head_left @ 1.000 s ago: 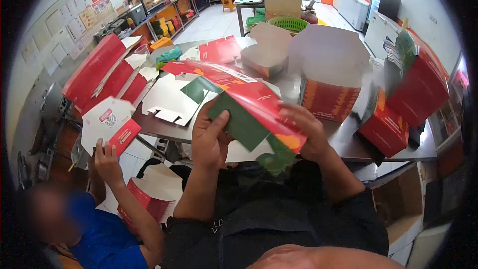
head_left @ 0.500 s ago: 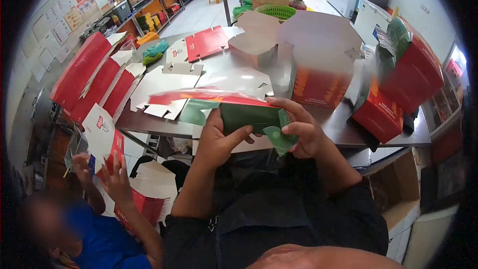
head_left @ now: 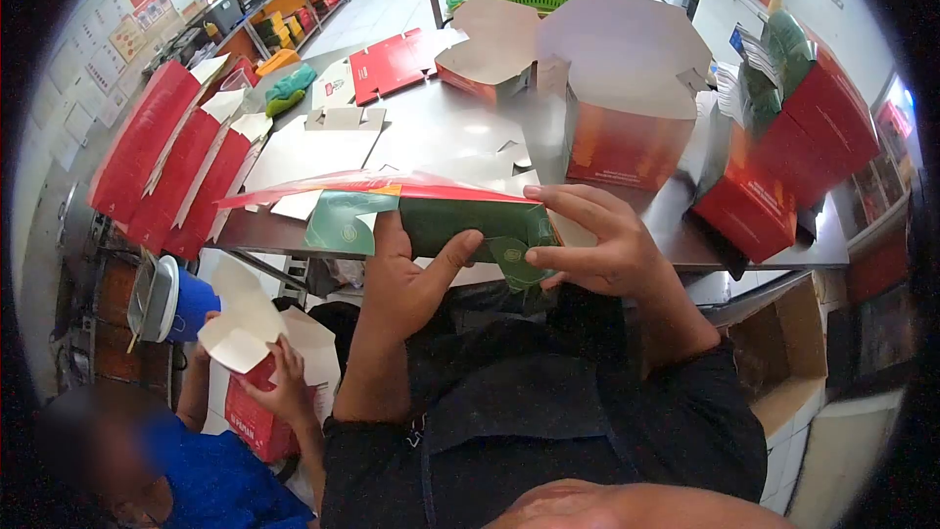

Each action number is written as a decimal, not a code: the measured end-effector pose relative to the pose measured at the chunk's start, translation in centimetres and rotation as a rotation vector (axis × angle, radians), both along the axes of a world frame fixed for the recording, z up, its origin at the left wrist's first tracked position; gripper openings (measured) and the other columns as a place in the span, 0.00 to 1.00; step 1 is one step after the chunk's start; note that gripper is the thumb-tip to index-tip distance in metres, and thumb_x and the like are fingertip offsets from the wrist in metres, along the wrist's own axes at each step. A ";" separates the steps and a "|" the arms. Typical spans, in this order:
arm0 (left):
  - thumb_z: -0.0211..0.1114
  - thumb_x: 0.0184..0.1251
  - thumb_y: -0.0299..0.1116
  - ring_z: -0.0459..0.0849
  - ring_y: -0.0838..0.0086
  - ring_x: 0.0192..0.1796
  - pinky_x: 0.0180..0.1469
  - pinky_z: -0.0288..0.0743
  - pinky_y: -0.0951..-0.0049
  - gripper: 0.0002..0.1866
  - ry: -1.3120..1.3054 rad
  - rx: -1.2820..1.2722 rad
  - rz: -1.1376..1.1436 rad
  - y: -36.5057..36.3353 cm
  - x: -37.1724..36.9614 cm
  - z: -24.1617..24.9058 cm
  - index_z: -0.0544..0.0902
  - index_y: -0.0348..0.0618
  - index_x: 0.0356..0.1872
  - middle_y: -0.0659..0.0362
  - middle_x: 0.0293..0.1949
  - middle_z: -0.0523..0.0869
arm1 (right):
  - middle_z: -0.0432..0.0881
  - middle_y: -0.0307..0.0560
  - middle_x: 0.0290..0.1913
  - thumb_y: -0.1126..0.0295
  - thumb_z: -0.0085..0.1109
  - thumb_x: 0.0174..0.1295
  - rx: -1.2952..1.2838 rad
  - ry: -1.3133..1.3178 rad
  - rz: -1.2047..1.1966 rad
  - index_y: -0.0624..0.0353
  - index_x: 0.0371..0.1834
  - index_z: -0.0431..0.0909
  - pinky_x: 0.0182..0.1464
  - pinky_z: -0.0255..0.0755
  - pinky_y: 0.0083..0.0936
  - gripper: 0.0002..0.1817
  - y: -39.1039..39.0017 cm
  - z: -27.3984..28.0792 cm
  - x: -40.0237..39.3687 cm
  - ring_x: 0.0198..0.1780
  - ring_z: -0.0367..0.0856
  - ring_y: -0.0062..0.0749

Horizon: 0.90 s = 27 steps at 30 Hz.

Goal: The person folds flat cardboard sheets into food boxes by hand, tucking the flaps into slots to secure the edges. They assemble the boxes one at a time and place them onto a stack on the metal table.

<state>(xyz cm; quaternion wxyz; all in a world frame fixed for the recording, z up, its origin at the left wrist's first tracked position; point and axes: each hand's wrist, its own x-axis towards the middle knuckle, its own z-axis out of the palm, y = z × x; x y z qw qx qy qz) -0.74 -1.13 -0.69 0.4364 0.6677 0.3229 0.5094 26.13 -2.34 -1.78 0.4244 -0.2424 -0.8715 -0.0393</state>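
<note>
Left hand (head_left: pixel 411 274) and right hand (head_left: pixel 597 240) both grip one red-green carton blank (head_left: pixel 431 211), held above near table edge (head_left: pixel 676 245). On table: two assembled red boxes (head_left: pixel 612 132), three flat-blank stacks (head_left: pixel 171 157) at left.

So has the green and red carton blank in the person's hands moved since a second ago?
Yes. The carton blank has folded down from a raised slant to lie flat, level with the table's near edge.
</note>
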 end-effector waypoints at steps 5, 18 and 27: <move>0.73 0.67 0.22 0.90 0.65 0.47 0.47 0.87 0.65 0.29 -0.092 -0.064 -0.070 0.8 -0.6 -1.7 0.73 0.33 0.67 0.48 0.51 0.88 | 0.80 0.59 0.72 0.56 0.80 0.54 -0.082 0.077 0.071 0.38 0.55 0.90 0.60 0.83 0.44 0.22 0.5 -0.3 0.4 0.64 0.86 0.56; 0.71 0.74 0.24 0.87 0.72 0.50 0.51 0.83 0.72 0.27 -0.179 -0.118 -0.092 0.5 1.2 -1.8 0.68 0.33 0.68 0.53 0.53 0.87 | 0.76 0.69 0.73 0.52 0.78 0.55 -0.137 0.114 0.022 0.46 0.54 0.92 0.65 0.77 0.46 0.24 0.7 -0.9 0.3 0.66 0.83 0.61; 0.69 0.77 0.26 0.86 0.74 0.48 0.49 0.81 0.74 0.25 -0.165 -0.143 -0.112 0.6 0.5 -1.2 0.69 0.31 0.68 0.54 0.52 0.87 | 0.78 0.69 0.72 0.51 0.77 0.57 -0.188 0.107 0.135 0.45 0.54 0.92 0.66 0.76 0.47 0.22 0.5 -0.2 1.1 0.68 0.83 0.61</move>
